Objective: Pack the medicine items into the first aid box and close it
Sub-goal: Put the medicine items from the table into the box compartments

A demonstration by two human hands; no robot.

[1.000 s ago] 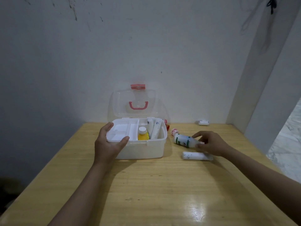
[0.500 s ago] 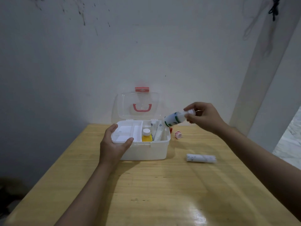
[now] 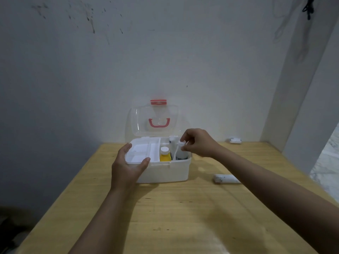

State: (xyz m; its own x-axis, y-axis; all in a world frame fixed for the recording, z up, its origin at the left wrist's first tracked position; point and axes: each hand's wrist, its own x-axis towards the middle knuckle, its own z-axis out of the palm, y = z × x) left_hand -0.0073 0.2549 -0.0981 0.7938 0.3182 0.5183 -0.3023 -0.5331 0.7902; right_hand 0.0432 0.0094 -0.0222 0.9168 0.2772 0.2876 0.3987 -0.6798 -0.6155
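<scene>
A white plastic first aid box [image 3: 165, 171] is sitting at the centre of the frame on a smooth, glossy wooden table [image 3: 183, 217], its clear lid [image 3: 154, 121] standing upright with a pink handle. The left hand [image 3: 128, 167] is gripping the box's front left corner, thumb resting on the white divided tray [image 3: 143, 151]. The right hand [image 3: 200, 143] is pinching the cap of a white bottle [image 3: 182, 152], which is standing in the box's right compartment beside a yellow bottle [image 3: 165, 154]. A white cylindrical roll [image 3: 225, 178] is lying on the table right of the box; another roll [image 3: 235, 140] is lying by the wall at the far right.
</scene>
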